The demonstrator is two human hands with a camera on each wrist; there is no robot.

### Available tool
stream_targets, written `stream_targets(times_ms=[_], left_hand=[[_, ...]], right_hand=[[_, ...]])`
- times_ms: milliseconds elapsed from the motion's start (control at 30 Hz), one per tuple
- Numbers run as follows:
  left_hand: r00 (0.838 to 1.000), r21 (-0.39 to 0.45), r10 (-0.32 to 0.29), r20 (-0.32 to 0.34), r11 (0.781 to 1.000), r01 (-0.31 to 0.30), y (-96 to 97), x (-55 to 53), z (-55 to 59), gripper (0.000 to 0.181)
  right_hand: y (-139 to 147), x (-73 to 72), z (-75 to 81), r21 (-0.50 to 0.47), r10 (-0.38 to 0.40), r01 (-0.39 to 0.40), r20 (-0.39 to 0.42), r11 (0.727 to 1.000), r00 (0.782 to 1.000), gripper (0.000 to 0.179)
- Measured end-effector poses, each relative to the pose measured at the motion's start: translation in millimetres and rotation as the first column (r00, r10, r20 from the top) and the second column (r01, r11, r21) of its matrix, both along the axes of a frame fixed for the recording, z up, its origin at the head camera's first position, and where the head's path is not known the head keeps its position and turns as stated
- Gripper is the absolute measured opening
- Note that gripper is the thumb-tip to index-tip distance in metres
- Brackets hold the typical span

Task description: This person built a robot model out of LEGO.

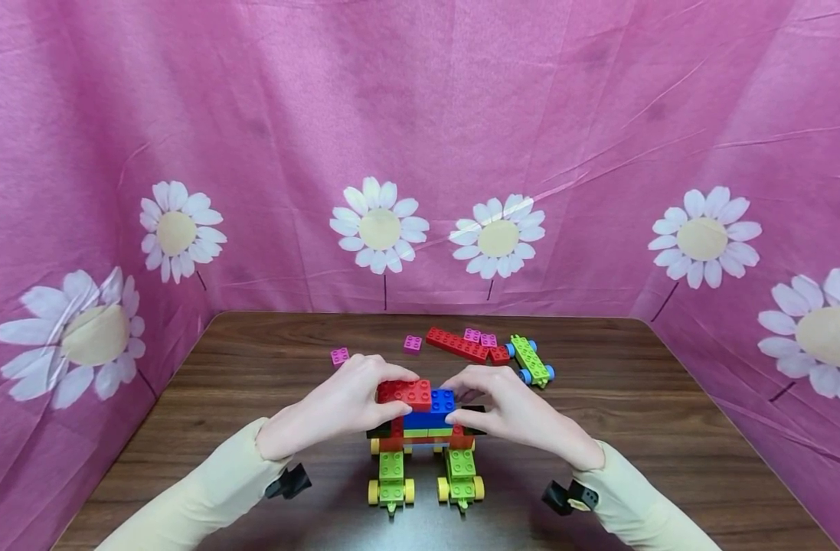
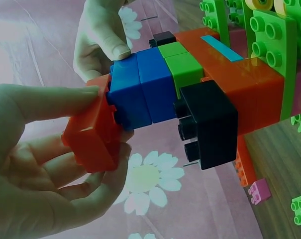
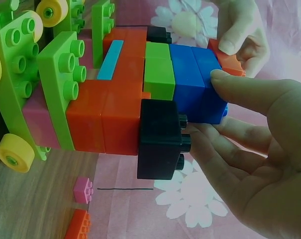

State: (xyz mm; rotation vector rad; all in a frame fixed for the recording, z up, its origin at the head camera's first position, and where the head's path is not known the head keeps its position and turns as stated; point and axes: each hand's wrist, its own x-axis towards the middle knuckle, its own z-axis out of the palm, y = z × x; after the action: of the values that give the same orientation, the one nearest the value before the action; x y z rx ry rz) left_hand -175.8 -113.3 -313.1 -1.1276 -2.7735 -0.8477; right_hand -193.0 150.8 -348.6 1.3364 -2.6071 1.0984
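Observation:
Between its thumb and fingers my left hand [image 1: 354, 394] grips a red brick [image 1: 414, 395]. The brick overhangs the left end of the top blue brick [image 2: 124, 92], slightly tilted against its studs in the left wrist view. My right hand [image 1: 505, 405] pinches the right end of the blue bricks [image 3: 192, 74], thumb on the near side and fingers behind. Two blue layers sit on lime green bricks [image 3: 159, 69], above a stacked red body. Black bricks [image 3: 157, 139] jut out at both sides. Green wheeled bases [image 1: 392, 474] with yellow wheels carry the whole build.
Farther back on the wooden table [image 1: 268, 344] lie a long red brick [image 1: 457, 344], a small red brick [image 1: 499, 355] and several pink bricks [image 1: 412, 343]. A lime green wheeled base [image 1: 530, 360] with blue wheels stands at the back right. Pink flowered cloth [image 1: 433, 115] surrounds the table.

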Motion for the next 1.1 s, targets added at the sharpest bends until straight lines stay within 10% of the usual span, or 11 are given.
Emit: stream_targets(times_ms=[467, 1100], left_hand=[[1.000, -0.034, 0.014, 0.022, 0.999, -0.013, 1.5, 0.4, 2.2, 0.035], [0.984, 0.014, 0.069, -0.165, 0.998, -0.068, 5.2, 8.7, -12.4, 0.035]], right_hand=[[0, -0.4, -0.4, 0.002, -0.006, 0.006, 0.001, 1.000, 1.000, 0.031], [0, -0.3, -0.2, 0.007, -0.023, 0.023, -0.009, 1.000, 1.000, 0.029]])
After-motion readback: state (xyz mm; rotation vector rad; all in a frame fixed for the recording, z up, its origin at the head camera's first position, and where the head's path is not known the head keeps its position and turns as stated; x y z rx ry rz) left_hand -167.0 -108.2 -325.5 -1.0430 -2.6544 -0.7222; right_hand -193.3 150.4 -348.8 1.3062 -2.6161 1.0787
